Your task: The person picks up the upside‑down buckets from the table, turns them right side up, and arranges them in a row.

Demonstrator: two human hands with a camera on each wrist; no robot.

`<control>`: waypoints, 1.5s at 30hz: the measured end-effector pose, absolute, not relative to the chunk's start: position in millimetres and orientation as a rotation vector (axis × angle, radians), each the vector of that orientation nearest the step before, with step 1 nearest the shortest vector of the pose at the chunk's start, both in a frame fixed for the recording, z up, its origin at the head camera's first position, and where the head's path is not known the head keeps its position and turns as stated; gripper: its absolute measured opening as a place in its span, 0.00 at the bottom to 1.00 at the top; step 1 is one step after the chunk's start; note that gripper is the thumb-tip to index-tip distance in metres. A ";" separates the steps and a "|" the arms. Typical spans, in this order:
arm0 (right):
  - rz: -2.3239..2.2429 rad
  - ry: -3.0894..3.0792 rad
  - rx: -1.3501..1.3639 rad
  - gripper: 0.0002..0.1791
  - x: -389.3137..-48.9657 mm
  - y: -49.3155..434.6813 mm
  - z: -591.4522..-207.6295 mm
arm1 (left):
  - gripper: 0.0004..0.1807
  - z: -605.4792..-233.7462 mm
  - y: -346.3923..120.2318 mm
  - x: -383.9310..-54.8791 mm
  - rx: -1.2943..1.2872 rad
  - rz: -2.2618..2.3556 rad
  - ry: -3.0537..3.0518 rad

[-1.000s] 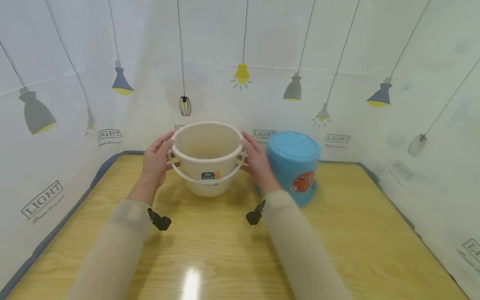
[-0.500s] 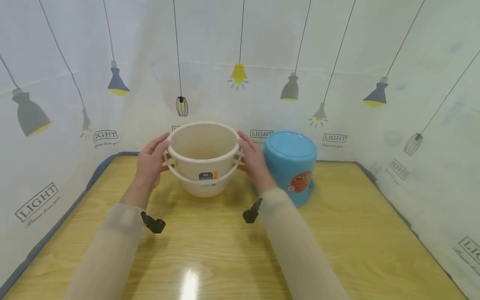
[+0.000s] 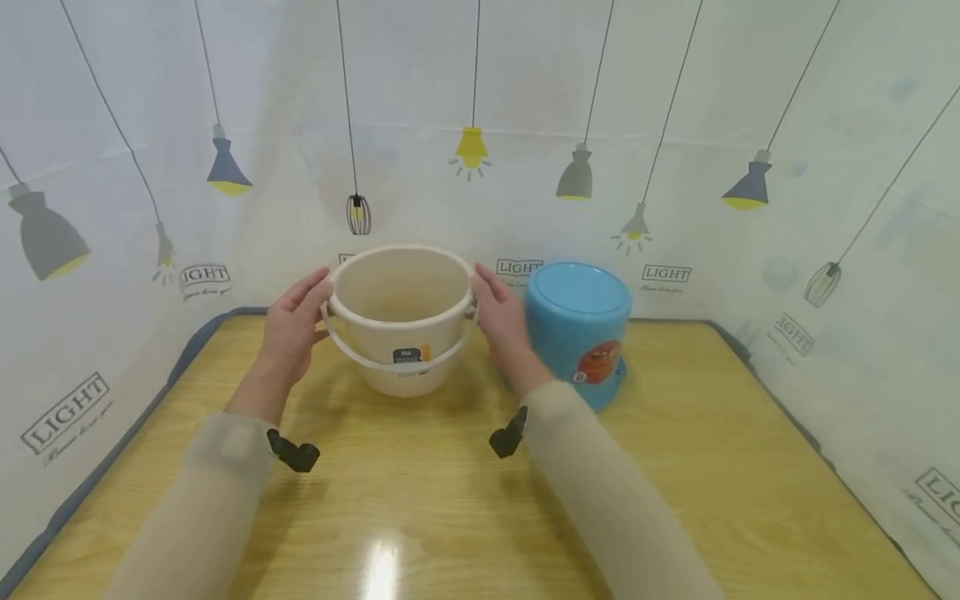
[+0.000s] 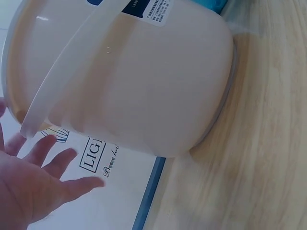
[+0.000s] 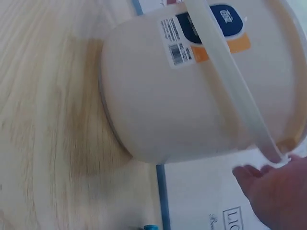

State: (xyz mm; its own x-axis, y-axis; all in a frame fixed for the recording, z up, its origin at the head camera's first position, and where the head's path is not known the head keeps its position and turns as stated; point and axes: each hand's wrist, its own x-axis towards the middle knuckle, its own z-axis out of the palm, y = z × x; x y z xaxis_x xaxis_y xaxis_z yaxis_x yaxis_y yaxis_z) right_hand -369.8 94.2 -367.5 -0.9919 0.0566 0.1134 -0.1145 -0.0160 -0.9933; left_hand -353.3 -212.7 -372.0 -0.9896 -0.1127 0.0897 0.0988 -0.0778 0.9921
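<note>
A cream plastic bucket (image 3: 405, 379) stands upright on the wooden table, its handle hanging across the front below the rim. My left hand (image 3: 291, 327) is at the bucket's left rim, thumb close to the edge. In the left wrist view, the spread fingers (image 4: 79, 187) of that hand stay off the bucket wall. On the opposite side, my right hand (image 3: 501, 318) lies against or very near the rim. The right wrist view shows its loosely bent fingertips (image 5: 247, 177) beneath the handle's end, not wrapped around the bucket. Contact at the rim is hard to tell.
A blue bucket (image 3: 577, 292) with a red sticker stands upside down just right of my right hand. The wooden table (image 3: 420, 500) ends in a blue-grey border, and white sheeting (image 3: 420, 75) printed with lamps rises around it.
My fingers have loosened from the bucket's sides, and the left hand has shifted slightly outward. The cream bucket stays in place relative to the background; the view has drifted a little.
</note>
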 end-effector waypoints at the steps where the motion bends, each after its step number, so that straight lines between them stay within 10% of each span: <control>1: 2.088 -2.154 0.064 0.29 -367.1 93.1 -366.7 | 0.33 -372.4 -213.0 -352.5 0.014 -2.180 -2.024; 24: 1.474 -2.251 0.655 0.29 -278.7 140.5 -340.5 | 0.24 -319.5 -157.8 -287.1 -0.598 -1.764 -1.980; 45: 1.091 -2.369 0.829 0.28 -232.7 233.5 -373.0 | 0.32 -344.4 -82.0 -250.8 -1.208 -1.451 -2.344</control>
State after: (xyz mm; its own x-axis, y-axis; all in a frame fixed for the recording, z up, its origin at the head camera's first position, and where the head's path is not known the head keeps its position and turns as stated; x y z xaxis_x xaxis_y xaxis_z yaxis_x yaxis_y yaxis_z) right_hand -232.7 233.5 -373.0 -0.7433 -0.3463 0.5723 -0.6600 0.5189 -0.5433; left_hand -250.8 -82.0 -344.4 -0.6705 0.5595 0.4873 0.6857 0.2165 0.6949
